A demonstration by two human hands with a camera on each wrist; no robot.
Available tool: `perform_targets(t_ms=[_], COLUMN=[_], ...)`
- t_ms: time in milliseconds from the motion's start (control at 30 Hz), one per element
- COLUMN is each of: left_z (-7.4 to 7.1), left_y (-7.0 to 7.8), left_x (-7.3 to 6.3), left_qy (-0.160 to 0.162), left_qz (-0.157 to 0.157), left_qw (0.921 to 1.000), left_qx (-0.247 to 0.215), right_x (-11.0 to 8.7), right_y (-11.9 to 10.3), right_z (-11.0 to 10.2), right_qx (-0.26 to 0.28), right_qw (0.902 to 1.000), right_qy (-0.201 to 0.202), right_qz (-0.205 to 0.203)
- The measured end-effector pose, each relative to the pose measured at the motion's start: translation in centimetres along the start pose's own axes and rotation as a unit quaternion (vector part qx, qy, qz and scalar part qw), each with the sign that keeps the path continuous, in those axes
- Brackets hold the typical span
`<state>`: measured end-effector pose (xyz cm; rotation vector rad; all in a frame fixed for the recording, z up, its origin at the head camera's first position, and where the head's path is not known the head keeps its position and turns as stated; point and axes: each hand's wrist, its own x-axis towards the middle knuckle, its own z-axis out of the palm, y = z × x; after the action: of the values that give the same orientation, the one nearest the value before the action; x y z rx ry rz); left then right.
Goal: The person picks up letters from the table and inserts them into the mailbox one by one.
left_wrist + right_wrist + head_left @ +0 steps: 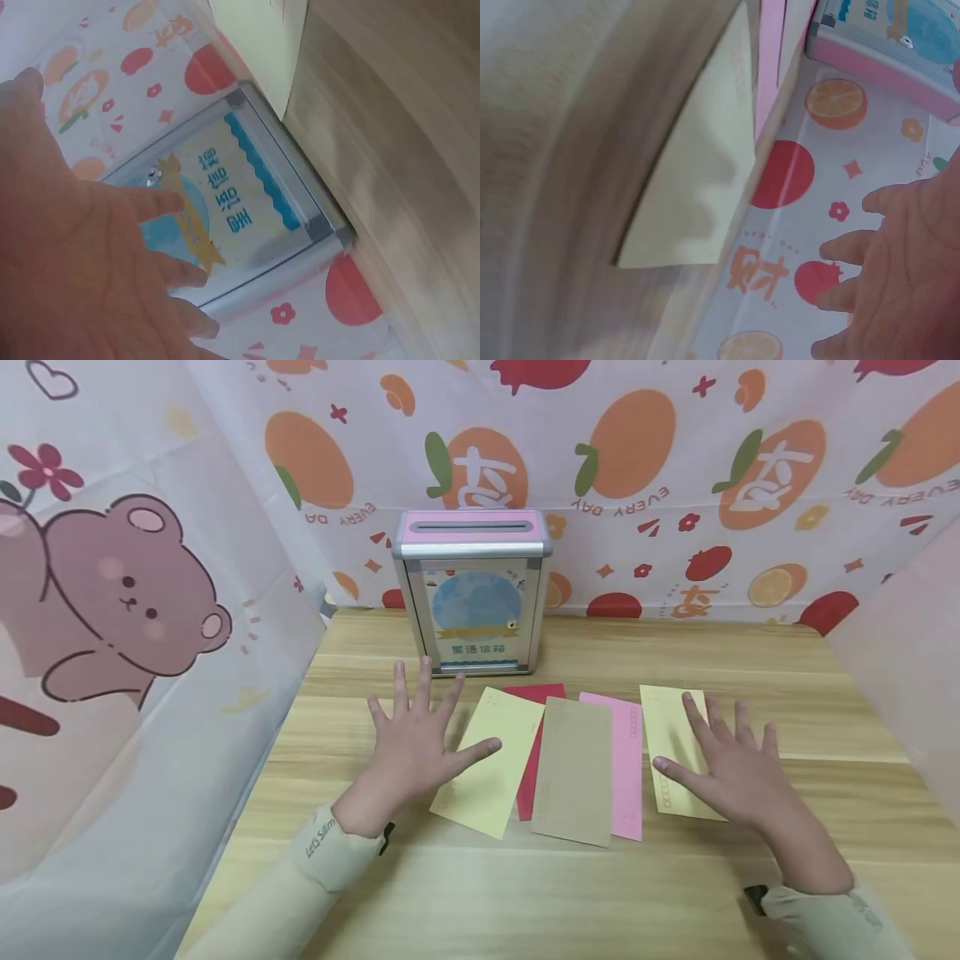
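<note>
Paper envelopes (572,777), five in number, lie flat across the middle of the tabletop, in front of the letter box. Printed fabric (555,410) with oranges and red fruit hangs behind; a second fabric panel (262,568), bearing a cartoon bear, hangs at the left. Wood-grain tabletop (540,902) forms the work surface. Letter box (476,610), silver-framed with a pink top, stands upright at the rear edge, left of centre.

Left hand (414,743): palm down, all fingers straight and fanned wide, nothing held; thumb extends over the left pale yellow envelope (495,787). Right hand (738,768): palm down, fingers extended and spread, nothing held; thumb and index finger extend over the right pale yellow envelope (669,731), on which shadow falls. Contact between either hand and the paper cannot be determined.

The left pale yellow envelope overlaps the red envelope (529,777). The brown kraft envelope (581,752) overlaps both the red envelope and the pink envelope (628,768). The right pale yellow envelope lies separately, just beside the pink one.

Smaller details: a blue-disc poster (477,602) behind the box's front panel; a narrow grey-rimmed slot (472,527) along its top; a small round fitting (512,624) on the front.
</note>
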<state>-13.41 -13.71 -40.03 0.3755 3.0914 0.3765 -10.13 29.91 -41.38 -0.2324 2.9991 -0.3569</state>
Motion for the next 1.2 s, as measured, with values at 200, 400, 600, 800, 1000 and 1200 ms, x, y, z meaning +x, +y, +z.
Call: perform_targets(t_ms=[200,400,600,800,1000,1200], left_z=[0.1,0.3,1.1,2.6,4.2,5.3], left_y=[0.8,2.1,3.5,5.2,6.9,8.1], left_x=[-0.2,-0.2,0.3,1.1,1.9,2.3], left_qy=[-0.020,-0.031,-0.050,-0.064,-0.084,-0.098], left_qz=[0.007,0.020,0.038,0.061,0.103,0.102], left_qw=[0.9992,0.9973,0.9938,0.9924,0.9874,0.9802], left_qx=[-0.034,-0.063,-0.092,-0.086,-0.085,-0.138], right_x=[-0.3,-0.1,0.4,1.2,2.3,2.8], right_y=[-1.2,-2.4,-3.5,-4.3,-5.1,-5.9], right_z=[0.1,0.6,1.1,2.1,3.2,4.1], right_qx=[0.008,0.018,0.023,0.036,0.095,0.138], right_qw=[0.9999,0.9996,0.9991,0.9984,0.9954,0.9902], right_qy=[-0.004,0.001,0.011,0.018,-0.006,-0.004], right_qz=[-0.009,-0.020,-0.034,-0.039,-0.014,0.021])
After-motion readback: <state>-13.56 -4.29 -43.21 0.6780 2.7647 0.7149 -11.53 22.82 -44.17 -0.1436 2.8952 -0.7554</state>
